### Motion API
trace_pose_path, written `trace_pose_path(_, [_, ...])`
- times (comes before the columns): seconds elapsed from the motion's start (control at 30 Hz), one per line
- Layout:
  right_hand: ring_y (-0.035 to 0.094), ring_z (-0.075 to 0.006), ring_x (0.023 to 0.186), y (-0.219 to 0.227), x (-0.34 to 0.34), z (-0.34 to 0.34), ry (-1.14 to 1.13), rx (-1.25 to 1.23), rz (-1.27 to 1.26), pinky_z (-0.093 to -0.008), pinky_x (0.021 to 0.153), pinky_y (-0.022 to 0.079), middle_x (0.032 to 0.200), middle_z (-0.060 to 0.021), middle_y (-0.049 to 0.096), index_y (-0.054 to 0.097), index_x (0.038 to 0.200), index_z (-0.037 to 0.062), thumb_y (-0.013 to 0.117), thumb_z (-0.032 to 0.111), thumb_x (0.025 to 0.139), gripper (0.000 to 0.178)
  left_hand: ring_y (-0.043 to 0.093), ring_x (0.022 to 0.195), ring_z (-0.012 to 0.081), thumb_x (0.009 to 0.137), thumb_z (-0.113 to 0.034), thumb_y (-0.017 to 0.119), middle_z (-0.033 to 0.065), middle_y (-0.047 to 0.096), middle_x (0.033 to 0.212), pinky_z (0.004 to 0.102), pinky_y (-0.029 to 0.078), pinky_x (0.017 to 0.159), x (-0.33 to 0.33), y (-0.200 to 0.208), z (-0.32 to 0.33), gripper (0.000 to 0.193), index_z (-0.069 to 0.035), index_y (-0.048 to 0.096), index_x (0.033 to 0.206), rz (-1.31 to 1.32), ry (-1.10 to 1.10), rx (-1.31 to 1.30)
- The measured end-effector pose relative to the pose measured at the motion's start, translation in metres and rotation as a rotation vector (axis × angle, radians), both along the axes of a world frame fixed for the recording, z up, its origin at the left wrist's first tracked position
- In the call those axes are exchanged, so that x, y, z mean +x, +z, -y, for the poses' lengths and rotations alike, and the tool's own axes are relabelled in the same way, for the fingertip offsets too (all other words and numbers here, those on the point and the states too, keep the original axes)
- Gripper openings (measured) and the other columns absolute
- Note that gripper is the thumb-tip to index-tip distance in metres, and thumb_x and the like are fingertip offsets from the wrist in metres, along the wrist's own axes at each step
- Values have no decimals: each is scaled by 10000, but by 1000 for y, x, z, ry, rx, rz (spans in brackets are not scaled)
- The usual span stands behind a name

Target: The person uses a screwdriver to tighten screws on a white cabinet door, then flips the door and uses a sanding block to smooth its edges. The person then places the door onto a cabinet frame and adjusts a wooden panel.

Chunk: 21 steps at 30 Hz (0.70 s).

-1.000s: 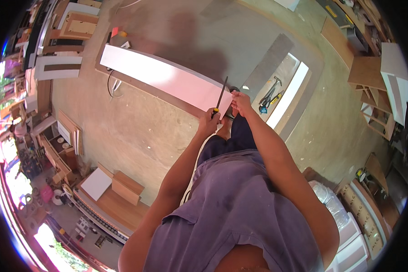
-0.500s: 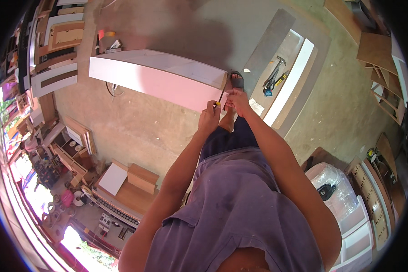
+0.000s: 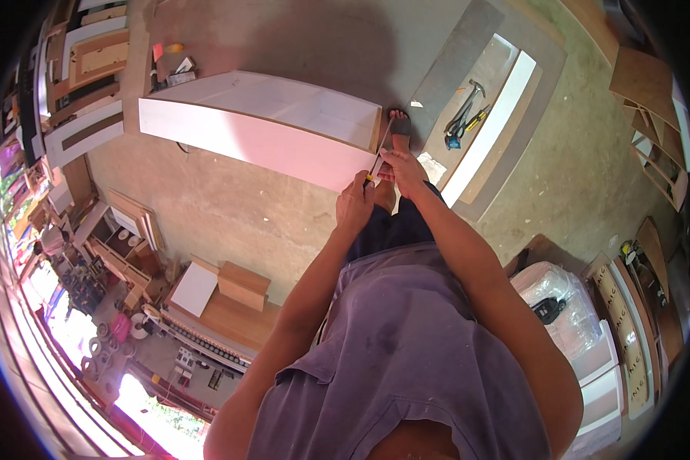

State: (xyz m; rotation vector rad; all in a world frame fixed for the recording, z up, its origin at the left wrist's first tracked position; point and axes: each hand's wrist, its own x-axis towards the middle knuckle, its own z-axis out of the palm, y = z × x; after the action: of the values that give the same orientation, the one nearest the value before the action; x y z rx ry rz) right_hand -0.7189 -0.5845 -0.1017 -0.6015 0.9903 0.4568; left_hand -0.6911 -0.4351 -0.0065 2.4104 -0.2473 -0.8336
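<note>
My left hand (image 3: 353, 203) is closed round the black and yellow handle of a screwdriver (image 3: 369, 178), its long thin shaft pointing up and away. Just right of the shaft, my right hand (image 3: 403, 170) has its fingers drawn together; whatever they pinch is too small to make out. Both hands are by the near right corner of a long white cabinet box (image 3: 261, 142) with brown edges. The box lies on the floor, its open side facing up. Beyond my right hand shows my sandalled foot (image 3: 399, 123).
On the right lie a grey-edged panel frame (image 3: 456, 65) and a white strip (image 3: 491, 126). Between them rest a hammer (image 3: 475, 90), dark pliers (image 3: 458, 126) and a yellow-handled tool (image 3: 477, 117). Wooden boards (image 3: 238, 303) stand lower left, a plastic-wrapped bundle (image 3: 560, 299) lower right.
The view has shifted slightly. The screwdriver's shaft now leans more to the right and shows more of its length. Both hands stay close together at the box's corner.
</note>
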Motion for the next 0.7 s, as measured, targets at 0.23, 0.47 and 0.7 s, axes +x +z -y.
trace_pose_path(0.23, [682, -140, 814, 2, 3, 2, 38, 1, 22, -333, 801, 569, 903, -28, 691, 635, 961, 111, 659, 316, 967, 207, 671, 884, 429, 979, -213, 551, 226, 694, 962, 504, 519, 728, 2, 7, 4, 315, -108, 520, 1275, -32, -9, 68])
trace_pose_path(0.47, [678, -136, 801, -2, 6, 1, 125, -54, 20, -312, 782, 564, 871, -24, 686, 622, 904, 119, 672, 353, 957, 246, 666, 896, 436, 988, -235, 526, 207, 696, 992, 532, 513, 731, 6, 16, 13, 288, -120, 501, 1250, -91, -23, 172])
trace_pose_path(0.7, [652, -114, 672, 14, 16, 2, 219, -246, 8, -262, 647, 550, 748, -7, 631, 623, 844, 78, 686, 339, 951, 289, 664, 859, 453, 1003, -254, 490, 218, 693, 933, 563, 497, 700, 3, 10, 16, 271, -117, 429, 1229, -159, -83, 283])
